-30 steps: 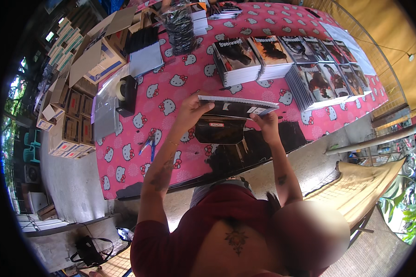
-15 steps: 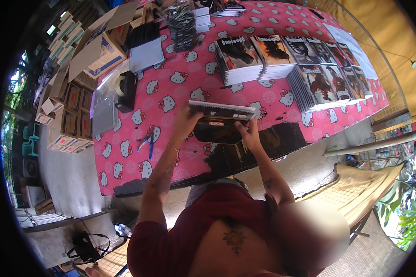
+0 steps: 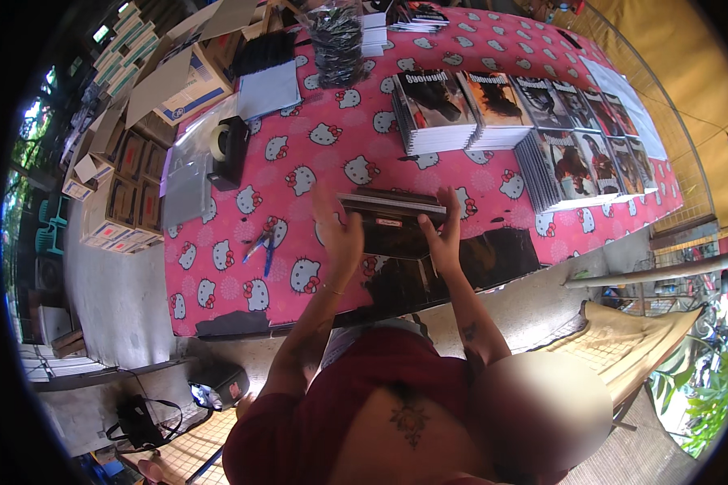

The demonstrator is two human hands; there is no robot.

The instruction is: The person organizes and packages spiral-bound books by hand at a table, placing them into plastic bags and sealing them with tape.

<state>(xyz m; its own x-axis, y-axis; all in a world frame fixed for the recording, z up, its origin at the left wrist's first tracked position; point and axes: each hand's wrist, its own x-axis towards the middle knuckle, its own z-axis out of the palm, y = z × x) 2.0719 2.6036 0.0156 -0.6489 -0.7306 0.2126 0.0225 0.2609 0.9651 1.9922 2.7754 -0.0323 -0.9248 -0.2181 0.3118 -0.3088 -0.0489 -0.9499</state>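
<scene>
A small stack of dark-covered notebooks [image 3: 390, 236] is tilted up over the near part of the table, with a pale label on the front cover. My right hand [image 3: 442, 238] grips its right end, thumb on the cover and fingers along the side. At the left end is my left hand [image 3: 340, 236], blurred, its fingers stretched out and apart from a grip; whether the palm touches the stack I cannot tell. Left of it, blue-handled scissors or a similar tool [image 3: 264, 242] lie on the pink patterned tablecloth [image 3: 299, 218].
Stacks of illustrated notebooks [image 3: 438, 109] stand at the far right. A black tape dispenser [image 3: 229, 153], clear plastic sleeves [image 3: 188, 190] and a bag of dark coils [image 3: 336, 48] sit on the left side. Cardboard boxes [image 3: 121, 202] are piled beyond the table's left edge.
My left hand has let go of the left end and straightened its fingers. The notebooks have lowered slightly and their top edge has tipped. My right hand keeps its hold.
</scene>
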